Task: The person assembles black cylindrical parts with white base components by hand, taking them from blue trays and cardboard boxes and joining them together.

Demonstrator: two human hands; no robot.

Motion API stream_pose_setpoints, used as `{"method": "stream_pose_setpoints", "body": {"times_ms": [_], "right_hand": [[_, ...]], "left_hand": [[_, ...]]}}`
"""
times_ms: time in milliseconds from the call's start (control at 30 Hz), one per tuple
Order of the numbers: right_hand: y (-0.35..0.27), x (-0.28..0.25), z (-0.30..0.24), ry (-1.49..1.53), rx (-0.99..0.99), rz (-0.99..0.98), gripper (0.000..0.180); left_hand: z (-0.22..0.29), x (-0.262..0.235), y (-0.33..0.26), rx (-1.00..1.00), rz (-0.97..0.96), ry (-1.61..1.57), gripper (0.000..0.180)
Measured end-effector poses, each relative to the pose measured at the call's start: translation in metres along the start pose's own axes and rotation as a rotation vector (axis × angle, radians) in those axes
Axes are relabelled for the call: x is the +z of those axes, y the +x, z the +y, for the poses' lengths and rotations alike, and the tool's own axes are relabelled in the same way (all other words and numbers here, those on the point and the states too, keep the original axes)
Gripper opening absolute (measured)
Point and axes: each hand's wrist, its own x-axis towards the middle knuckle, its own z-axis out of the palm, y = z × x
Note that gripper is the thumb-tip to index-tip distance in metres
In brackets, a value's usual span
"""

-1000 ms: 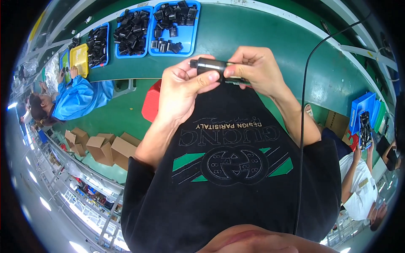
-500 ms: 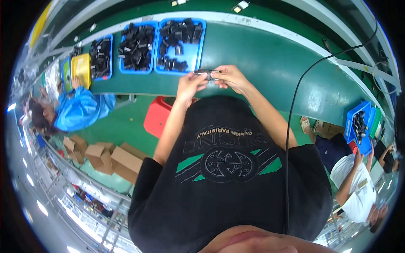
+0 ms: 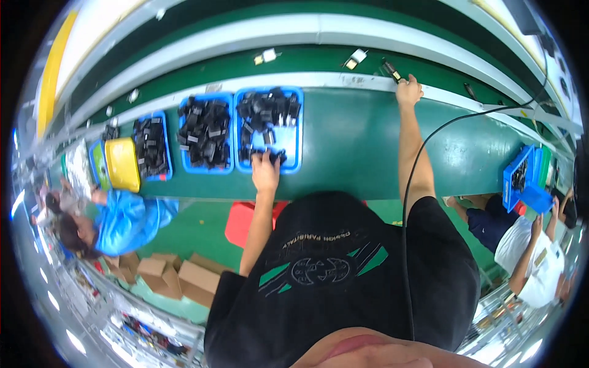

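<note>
At the near side of the right-hand blue tray [image 3: 298,132], my left hand [image 3: 265,176] has its fingers closed among black plastic housings [image 3: 268,105]. Its fingertips are partly hidden by the pieces, at a black plastic housing there. My right hand [image 3: 410,92] is stretched out past the white rail at the back of the green table. Its fingers are apart, with the tips at the near end of a black device with a pale label [image 3: 391,70], which lies on the green strip behind the rail.
Another blue tray [image 3: 231,147] of black pieces stands to the left, with a narrower blue tray [image 3: 167,141] and a yellow tray [image 3: 123,164] beyond. White pieces [image 3: 356,59] lie behind the rail [image 3: 362,81]. A black cable [image 3: 423,144] hangs across my right side. Co-workers sit at both sides.
My hands were together in front of me on a black device. They have parted: the left into the tray, the right out to the strip behind the rail. The view has tilted up.
</note>
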Motion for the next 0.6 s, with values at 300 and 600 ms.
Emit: {"method": "stream_pose_setpoints", "body": {"times_ms": [300, 600], "right_hand": [[-0.03, 0.049, -0.121, -0.186, -0.117, -0.35, 0.058], [-0.052, 0.038, -0.092, 1.264, -0.087, -0.501, 0.022]], "left_hand": [[-0.005, -0.018, -0.009, 0.209, -0.033, -0.238, 0.026], [0.029, -0.08, -0.039, -0.472, -0.344, -1.69, 0.026]]}}
